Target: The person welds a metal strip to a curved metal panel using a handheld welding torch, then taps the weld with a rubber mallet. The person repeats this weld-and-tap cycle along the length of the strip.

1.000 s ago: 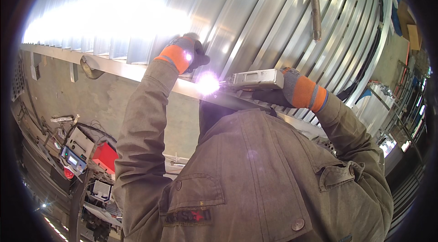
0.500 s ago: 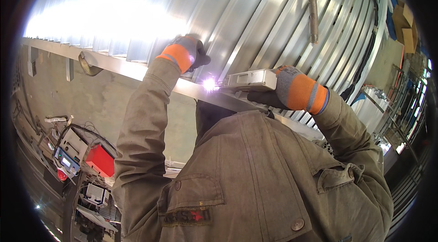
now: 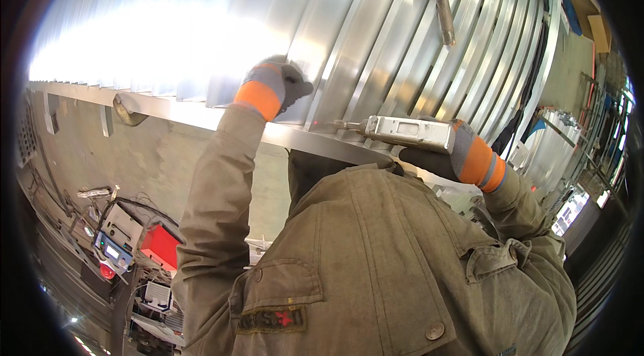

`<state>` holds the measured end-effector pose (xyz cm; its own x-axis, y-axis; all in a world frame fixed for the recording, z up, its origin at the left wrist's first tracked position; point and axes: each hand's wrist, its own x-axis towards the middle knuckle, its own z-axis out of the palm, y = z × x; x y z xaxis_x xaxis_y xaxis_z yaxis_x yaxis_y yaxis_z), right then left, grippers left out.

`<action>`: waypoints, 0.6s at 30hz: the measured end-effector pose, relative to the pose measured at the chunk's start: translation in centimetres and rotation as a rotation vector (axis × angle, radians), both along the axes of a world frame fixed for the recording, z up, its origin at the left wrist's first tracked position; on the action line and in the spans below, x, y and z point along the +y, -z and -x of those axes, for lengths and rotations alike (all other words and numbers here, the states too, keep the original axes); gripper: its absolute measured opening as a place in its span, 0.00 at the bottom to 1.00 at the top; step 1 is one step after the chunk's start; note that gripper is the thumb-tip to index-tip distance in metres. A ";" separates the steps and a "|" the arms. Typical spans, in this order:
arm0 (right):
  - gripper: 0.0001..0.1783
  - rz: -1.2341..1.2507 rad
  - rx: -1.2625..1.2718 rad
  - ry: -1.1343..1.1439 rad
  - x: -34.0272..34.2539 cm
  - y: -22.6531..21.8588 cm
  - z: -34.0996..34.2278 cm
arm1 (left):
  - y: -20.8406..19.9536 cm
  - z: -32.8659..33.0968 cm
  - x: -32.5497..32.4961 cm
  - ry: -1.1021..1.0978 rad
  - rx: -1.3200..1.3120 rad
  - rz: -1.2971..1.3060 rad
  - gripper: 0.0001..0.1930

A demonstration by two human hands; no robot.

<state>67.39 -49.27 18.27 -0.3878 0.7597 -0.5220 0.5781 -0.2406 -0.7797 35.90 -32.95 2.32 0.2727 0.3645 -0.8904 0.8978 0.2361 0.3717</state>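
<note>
Watching from my station, I had the silver torch (image 3: pixel 410 133) at the near edge of a bank of metal slats (image 3: pixel 335 54), its thin nozzle (image 3: pixel 349 125) pointing left. My right hand (image 3: pixel 464 151) was wrapped around the torch's rear end, with dark fingers running beneath the body, though most of that grip's underside was hidden. A small red dot (image 3: pixel 316 123) showed on the metal beyond the nozzle, and no arc burned at the tip. I could not tell whether the nozzle touched a slat.

My left hand (image 3: pixel 278 88) was over the slats with its fingers curled; I could not make out whether it pinched an edge or merely leaned there. The edge bar (image 3: pixel 302 139) ran below it.

I judged the torch rigid and moderately weighty, with most of its mass in the boxy body, so the rear seemed the right place to hold it, clear of the slim nozzle, which was perhaps hot. The casing looked smooth, but the gloves (image 3: pixel 479 163) promised decent purchase. The slats seemed stiff, slick and possibly sharp-edged, better steadied by a gloved palm than by fingertips.
</note>
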 end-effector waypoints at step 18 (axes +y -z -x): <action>0.22 0.117 0.018 -0.095 -1.0 3.5 -1.4 | 1.0 -4.9 -0.3 0.241 0.098 0.063 0.20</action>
<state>68.82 -50.29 14.80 -0.4652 0.6537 -0.5969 0.5889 -0.2749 -0.7600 40.76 -33.26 1.31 0.2561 0.2425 -0.9357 0.9620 0.0307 0.2713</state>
